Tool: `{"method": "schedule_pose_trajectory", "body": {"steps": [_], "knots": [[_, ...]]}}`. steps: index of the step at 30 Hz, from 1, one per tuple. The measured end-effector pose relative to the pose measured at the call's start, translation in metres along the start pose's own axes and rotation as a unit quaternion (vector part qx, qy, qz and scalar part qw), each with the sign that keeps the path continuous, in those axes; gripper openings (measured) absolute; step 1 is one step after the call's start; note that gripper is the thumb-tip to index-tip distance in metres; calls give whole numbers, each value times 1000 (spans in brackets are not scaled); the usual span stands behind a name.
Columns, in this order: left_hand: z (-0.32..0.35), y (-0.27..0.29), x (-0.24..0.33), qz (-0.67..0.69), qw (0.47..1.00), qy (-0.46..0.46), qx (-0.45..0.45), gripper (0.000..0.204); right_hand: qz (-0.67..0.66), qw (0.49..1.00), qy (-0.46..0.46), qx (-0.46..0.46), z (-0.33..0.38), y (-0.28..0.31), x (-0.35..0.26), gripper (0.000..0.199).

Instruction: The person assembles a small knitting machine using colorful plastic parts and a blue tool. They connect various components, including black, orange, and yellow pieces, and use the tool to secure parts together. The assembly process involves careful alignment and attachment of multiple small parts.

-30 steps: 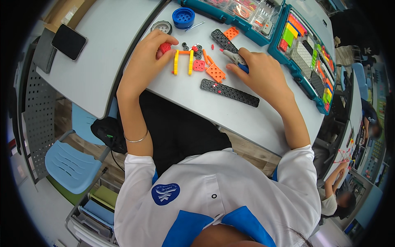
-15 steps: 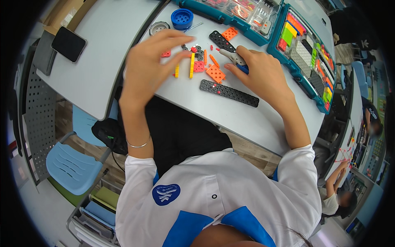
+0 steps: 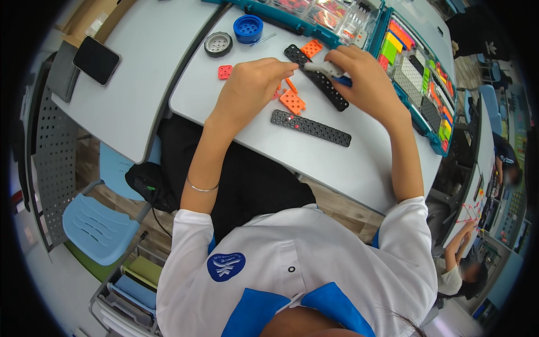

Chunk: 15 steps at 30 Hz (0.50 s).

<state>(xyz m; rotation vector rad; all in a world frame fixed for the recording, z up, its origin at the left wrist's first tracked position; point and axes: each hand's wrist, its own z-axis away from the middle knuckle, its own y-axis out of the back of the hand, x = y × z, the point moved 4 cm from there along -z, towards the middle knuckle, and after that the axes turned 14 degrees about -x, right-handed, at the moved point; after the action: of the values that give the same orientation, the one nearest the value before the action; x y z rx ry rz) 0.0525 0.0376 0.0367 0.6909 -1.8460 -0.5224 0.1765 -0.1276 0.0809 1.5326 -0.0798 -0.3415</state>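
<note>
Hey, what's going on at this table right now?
A person in a white and blue shirt sits at a grey table working with small plastic building pieces. The left hand is closed in a grip over something small near an orange square plate; what it holds is hidden. The right hand holds a white-handled tool with a blue part over a black perforated strip. A second black strip lies nearer the person, and an open teal parts case sits beyond.
</note>
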Motion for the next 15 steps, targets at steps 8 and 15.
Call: {"method": "schedule_pose_trajectory", "body": {"steps": [8,15], "knots": [[-13,-10,5,-192,980,-29,33,13,28,997,0,78,-16,-19,4,45],[-10,-9,4,-237,971,-17,12,17,62,997,-24,40,-19,-26,0,49]]}}
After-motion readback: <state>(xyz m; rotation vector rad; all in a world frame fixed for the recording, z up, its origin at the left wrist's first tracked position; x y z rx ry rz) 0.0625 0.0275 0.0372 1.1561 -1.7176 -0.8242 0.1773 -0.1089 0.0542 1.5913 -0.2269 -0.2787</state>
